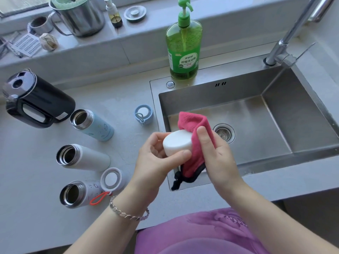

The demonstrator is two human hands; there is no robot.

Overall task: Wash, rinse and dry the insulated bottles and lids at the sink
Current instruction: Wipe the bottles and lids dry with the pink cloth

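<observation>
A glossy black jug [36, 99] with a handle stood at the far left of the matte grey counter [27, 226]. Beside it stood three cylindrical bottles with open steel mouths: a pale blue bottle [97, 127], a plain white bottle [89, 159] and a printed white bottle [82, 192]. A round steel-rimmed lid [111, 179] sat just right of the printed one. A blue lid [144, 114] stood near the sink's edge. Over that edge, the left hand [156, 160] curled thumb and fingers round a smooth white round lid [177, 143]. The right hand [217, 153] pinched a fuzzy pink cloth [190, 121] with a black hem against the lid. Behind stood a translucent green soap bottle [184, 46]. The brushed steel sink [238, 92] was rectangular, with a chrome faucet [286, 39] at its far right.
</observation>
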